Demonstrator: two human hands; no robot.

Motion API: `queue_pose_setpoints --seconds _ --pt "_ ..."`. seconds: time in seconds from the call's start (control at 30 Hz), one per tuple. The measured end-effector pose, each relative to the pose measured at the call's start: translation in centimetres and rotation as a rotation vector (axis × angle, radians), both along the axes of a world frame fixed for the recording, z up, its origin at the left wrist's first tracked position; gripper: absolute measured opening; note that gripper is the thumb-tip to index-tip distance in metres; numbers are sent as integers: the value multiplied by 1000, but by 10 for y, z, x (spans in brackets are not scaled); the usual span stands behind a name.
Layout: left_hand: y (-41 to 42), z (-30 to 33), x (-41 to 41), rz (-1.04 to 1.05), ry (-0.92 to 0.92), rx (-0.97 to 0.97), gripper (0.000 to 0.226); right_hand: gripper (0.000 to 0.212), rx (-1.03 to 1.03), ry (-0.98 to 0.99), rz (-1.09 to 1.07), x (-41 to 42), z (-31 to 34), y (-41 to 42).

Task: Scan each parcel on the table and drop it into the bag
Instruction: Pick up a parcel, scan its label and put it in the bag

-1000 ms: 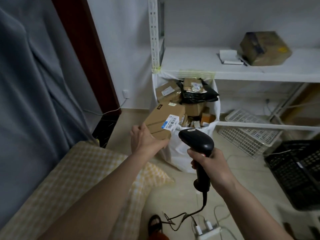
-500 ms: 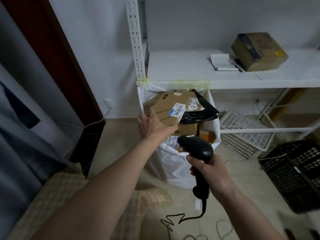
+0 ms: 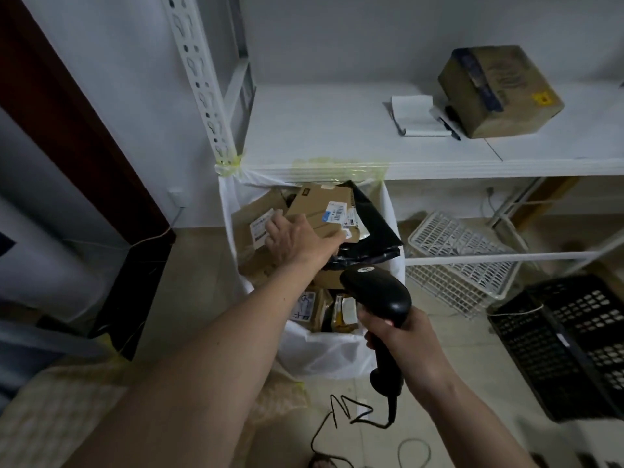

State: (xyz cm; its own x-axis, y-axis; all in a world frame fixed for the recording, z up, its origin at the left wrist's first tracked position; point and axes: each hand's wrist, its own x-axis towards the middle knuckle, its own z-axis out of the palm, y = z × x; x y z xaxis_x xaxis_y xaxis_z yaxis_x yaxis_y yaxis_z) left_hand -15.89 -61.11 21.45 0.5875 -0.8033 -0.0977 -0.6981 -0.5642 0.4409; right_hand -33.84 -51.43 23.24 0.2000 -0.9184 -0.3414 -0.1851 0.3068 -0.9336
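Head view: a white shelf (image 3: 337, 130) carries a notepad (image 3: 417, 114) and a worn carton (image 3: 499, 89); white (image 3: 462, 261) and black (image 3: 570, 352) crates sit below. The white bag (image 3: 324, 352), taped to the shelf edge, is heaped with boxes and a black mailer (image 3: 371, 231). The left hand (image 3: 297, 238) has its grip closed round the brown, barcode-labelled parcel (image 3: 320, 211) atop that heap. The right hand (image 3: 401, 346) has its grip clenched on the black scanner (image 3: 378, 295).

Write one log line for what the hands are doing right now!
step: drop parcel | left hand: holds cardboard box over white bag | right hand: grips scanner
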Motion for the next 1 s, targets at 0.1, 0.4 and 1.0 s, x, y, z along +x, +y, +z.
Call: queue_pose_setpoints --seconds 0.1,0.4,1.0 --pt "-15 -9 -5 -57 56 19 88 5 19 -20 -3 -5 -4 -16" --pt "6 -20 30 33 -10 -186 51 10 24 -2 147 10 -7 -41" --pt "399 -57 111 610 -157 249 45 14 76 7 937 164 -17 135"
